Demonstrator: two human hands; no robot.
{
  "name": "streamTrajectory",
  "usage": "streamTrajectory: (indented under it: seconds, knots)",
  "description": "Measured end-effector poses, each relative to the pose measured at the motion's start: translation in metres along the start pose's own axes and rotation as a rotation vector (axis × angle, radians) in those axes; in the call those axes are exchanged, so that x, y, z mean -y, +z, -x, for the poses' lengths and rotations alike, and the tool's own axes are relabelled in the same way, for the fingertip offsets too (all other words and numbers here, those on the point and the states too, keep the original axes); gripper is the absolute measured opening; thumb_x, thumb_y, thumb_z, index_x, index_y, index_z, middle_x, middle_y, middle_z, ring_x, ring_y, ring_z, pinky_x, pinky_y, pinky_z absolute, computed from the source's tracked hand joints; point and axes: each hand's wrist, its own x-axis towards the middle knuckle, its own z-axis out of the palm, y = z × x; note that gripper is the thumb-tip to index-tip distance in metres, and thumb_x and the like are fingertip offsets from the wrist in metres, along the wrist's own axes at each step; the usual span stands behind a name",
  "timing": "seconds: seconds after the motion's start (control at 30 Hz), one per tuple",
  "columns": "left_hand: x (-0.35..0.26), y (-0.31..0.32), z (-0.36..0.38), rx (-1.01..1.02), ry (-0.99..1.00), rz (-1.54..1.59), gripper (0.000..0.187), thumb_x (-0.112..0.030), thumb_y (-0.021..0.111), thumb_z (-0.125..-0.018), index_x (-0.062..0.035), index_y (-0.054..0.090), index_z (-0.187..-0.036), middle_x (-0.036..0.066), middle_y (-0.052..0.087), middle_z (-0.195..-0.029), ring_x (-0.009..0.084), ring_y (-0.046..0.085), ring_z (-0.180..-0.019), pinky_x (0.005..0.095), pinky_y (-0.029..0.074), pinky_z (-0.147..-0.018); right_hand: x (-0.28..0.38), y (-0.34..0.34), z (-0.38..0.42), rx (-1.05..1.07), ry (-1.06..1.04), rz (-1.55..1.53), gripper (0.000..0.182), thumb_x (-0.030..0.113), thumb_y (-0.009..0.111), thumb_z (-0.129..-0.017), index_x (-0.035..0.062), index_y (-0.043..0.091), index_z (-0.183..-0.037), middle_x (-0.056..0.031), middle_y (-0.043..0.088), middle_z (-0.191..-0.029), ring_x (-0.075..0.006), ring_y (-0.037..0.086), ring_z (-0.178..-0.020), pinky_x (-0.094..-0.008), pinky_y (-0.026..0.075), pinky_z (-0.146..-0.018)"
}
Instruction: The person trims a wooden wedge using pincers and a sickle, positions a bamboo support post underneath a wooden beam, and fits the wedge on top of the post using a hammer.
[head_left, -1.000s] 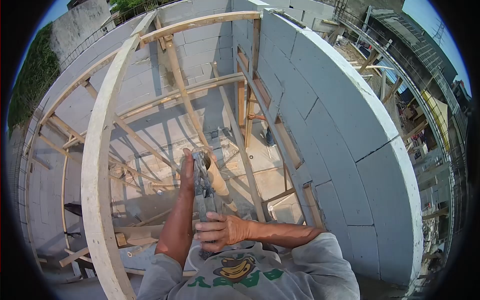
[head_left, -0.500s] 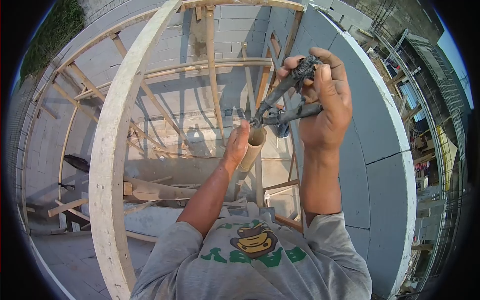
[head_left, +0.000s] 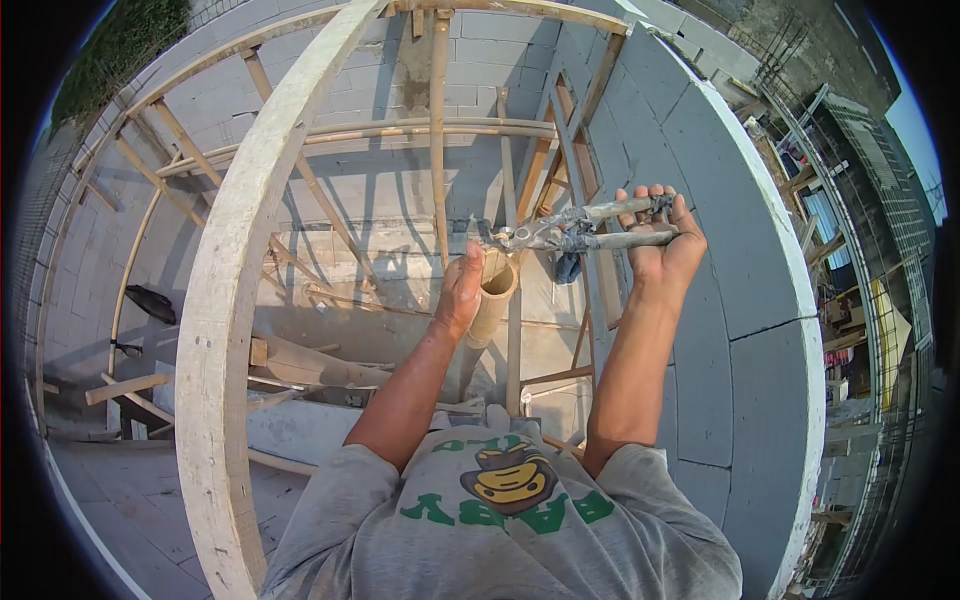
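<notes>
Right hand [head_left: 663, 254] loosely curled, holding pincers [head_left: 530, 239] by slightly spread handles; long axis runs left-right, head pointing left, near bamboo pole's [head_left: 489, 318] open top. Left hand [head_left: 461, 293] nearer the head, thumb up, just left of pole; can't tell its grip.

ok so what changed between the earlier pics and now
The right hand has swung from in front of the shirt out to the right with the tool's handles; the tool now lies crosswise, handles closer together than a moment ago. The left hand is still beside the pole's open top; the pole and block wall stand as before.
</notes>
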Motion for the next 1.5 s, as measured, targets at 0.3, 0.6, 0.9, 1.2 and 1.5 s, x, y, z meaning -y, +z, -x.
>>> streamTrajectory:
  seconds: [0.3,0.6,0.9,1.2,1.5]
  knots:
    - [0.021,-0.017,-0.008,0.099,-0.028,0.137,0.064,-0.061,0.034,-0.1,-0.0021,0.06,-0.094,0.003,0.056,-0.082,0.0135,0.05,-0.079,0.0292,0.042,-0.076,0.054,0.024,0.039,0.25,-0.365,0.311,0.054,-0.001,0.047,-0.083,-0.0004,0.038,-0.136,-0.0193,0.05,-0.128,-0.0303,0.045,-0.123,-0.0553,0.046,-0.091]
    - [-0.021,-0.019,-0.002,0.124,0.018,0.173,0.035,-0.034,0.061,-0.095,-0.0015,0.064,-0.109,0.008,0.068,-0.092,0.0128,0.062,-0.085,0.0266,0.048,-0.079,0.036,-0.011,0.073,0.272,-0.054,0.607,0.067,-0.008,0.045,-0.072,-0.0004,0.042,-0.139,-0.0135,0.053,-0.127,-0.0186,0.049,-0.115,-0.0277,0.043,-0.081]
    - [-0.03,-0.031,-0.012,0.07,-0.053,0.023,0.021,-0.022,0.059,-0.089,-0.0012,0.062,-0.087,0.009,0.064,-0.078,0.018,0.062,-0.076,0.0302,0.047,-0.07,0.012,-0.087,0.087,0.367,0.358,0.669,0.075,-0.01,0.043,-0.068,0.0049,0.044,-0.141,-0.0113,0.048,-0.131,-0.0198,0.05,-0.113,-0.0267,0.045,-0.078]
    - [-0.043,-0.027,-0.017,0.106,-0.017,-0.118,0.019,-0.018,0.054,-0.085,0.0001,0.058,-0.079,0.01,0.06,-0.075,0.0224,0.061,-0.07,0.0334,0.046,-0.069,0.036,-0.093,0.092,0.293,0.281,0.661,0.076,-0.01,0.043,-0.069,0.0093,0.045,-0.142,-0.0107,0.045,-0.134,-0.0194,0.049,-0.113,-0.0297,0.044,-0.082]
    - [-0.029,-0.015,-0.01,0.006,0.145,-0.137,0.02,-0.02,0.055,-0.095,-0.0005,0.059,-0.092,0.008,0.063,-0.077,0.0164,0.058,-0.071,0.0287,0.044,-0.069,0.093,-0.09,0.084,0.242,0.045,0.525,0.072,-0.008,0.043,-0.068,0.0038,0.047,-0.138,-0.0174,0.045,-0.132,-0.0233,0.053,-0.108,-0.0352,0.047,-0.084]
